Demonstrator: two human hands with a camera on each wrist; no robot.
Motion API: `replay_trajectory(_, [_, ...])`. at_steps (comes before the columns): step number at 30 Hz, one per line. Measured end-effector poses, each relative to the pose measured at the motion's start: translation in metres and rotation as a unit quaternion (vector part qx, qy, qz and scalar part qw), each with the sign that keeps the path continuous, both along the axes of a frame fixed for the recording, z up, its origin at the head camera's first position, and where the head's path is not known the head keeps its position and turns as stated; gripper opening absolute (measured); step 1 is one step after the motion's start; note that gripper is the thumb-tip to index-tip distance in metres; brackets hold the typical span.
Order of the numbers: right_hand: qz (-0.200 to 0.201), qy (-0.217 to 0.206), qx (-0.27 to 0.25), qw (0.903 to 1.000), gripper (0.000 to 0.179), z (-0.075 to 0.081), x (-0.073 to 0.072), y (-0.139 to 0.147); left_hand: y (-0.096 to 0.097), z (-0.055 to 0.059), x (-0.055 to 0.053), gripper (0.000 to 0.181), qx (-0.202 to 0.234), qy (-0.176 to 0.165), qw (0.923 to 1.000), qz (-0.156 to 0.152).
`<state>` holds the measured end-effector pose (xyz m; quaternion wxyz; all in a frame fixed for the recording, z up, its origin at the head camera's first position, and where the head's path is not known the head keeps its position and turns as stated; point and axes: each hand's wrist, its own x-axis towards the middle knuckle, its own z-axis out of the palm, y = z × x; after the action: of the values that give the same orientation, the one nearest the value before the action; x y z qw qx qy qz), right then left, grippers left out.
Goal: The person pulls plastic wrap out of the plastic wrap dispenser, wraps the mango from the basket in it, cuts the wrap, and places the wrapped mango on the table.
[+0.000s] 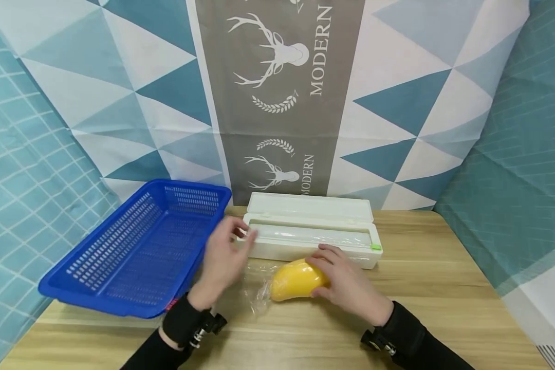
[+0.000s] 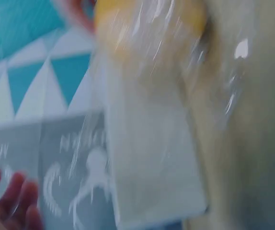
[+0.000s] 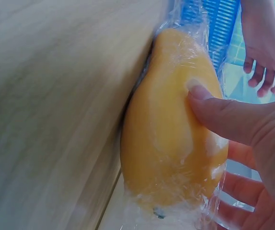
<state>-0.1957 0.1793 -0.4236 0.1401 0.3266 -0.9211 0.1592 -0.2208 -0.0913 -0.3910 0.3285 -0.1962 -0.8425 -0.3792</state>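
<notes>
A yellow mango (image 1: pixel 297 280), wrapped in clear cling film, lies on the table in front of a white cling film box. My right hand (image 1: pixel 349 282) grips its right end; in the right wrist view the thumb (image 3: pixel 223 112) presses on the wrapped skin. Loose film (image 1: pixel 258 289) sticks out from the mango's left end. Over the box's left end, my left hand (image 1: pixel 224 257) has bent, spread fingers and holds nothing. The white box (image 1: pixel 277 252) stands with its lid (image 1: pixel 310 206) raised and a film roll (image 1: pixel 305 234) inside.
A blue plastic basket (image 1: pixel 139 310) stands on the left, close beside my left hand. A green slider (image 1: pixel 375 246) sits at the box's right front edge. Behind the wooden table (image 1: pixel 435 308) hangs a patterned cloth (image 1: pixel 277 123).
</notes>
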Motion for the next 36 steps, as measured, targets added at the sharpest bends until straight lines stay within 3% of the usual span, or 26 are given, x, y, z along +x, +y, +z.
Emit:
replay_trajectory(2, [0.001, 0.008, 0.003, 1.0, 0.064, 0.001, 0.0, 0.001, 0.012, -0.009, 0.006, 0.029, -0.055, -0.003, 0.9975, -0.044])
replay_trajectory(4, [0.0, 0.02, 0.007, 0.9998, 0.064, 0.001, 0.001, 0.001, 0.025, -0.02, 0.013, 0.038, -0.129, -0.006, 0.9881, -0.084])
replay_trajectory(8, [0.0, 0.044, 0.017, 0.9989, 0.063, 0.0, 0.003, -0.003, 0.041, -0.028, 0.021, 0.065, -0.258, -0.01, 0.9608, -0.1])
replay_trajectory(11, [0.005, 0.058, 0.01, 0.9982, 0.06, -0.004, 0.004, -0.005, 0.048, -0.028, 0.024, 0.081, -0.314, -0.015, 0.9451, -0.09])
replay_trajectory(18, [0.024, 0.103, -0.019, 0.9942, 0.047, -0.009, 0.004, -0.005, 0.056, -0.023, 0.026, 0.093, -0.368, -0.042, 0.9237, -0.098])
replay_trajectory(23, [0.042, 0.116, -0.023, 0.9922, 0.041, -0.009, 0.004, -0.005, 0.059, -0.026, 0.022, 0.098, -0.4, -0.054, 0.9083, -0.109])
replay_trajectory(30, [0.061, 0.134, -0.016, 0.9889, 0.031, -0.01, 0.005, -0.008, 0.059, -0.037, 0.019, 0.1, -0.4, -0.064, 0.9072, -0.114])
replay_trajectory(36, [0.016, 0.093, -0.01, 0.9955, 0.051, -0.01, 0.004, -0.006, 0.062, -0.043, 0.019, 0.092, -0.414, -0.032, 0.9046, -0.097])
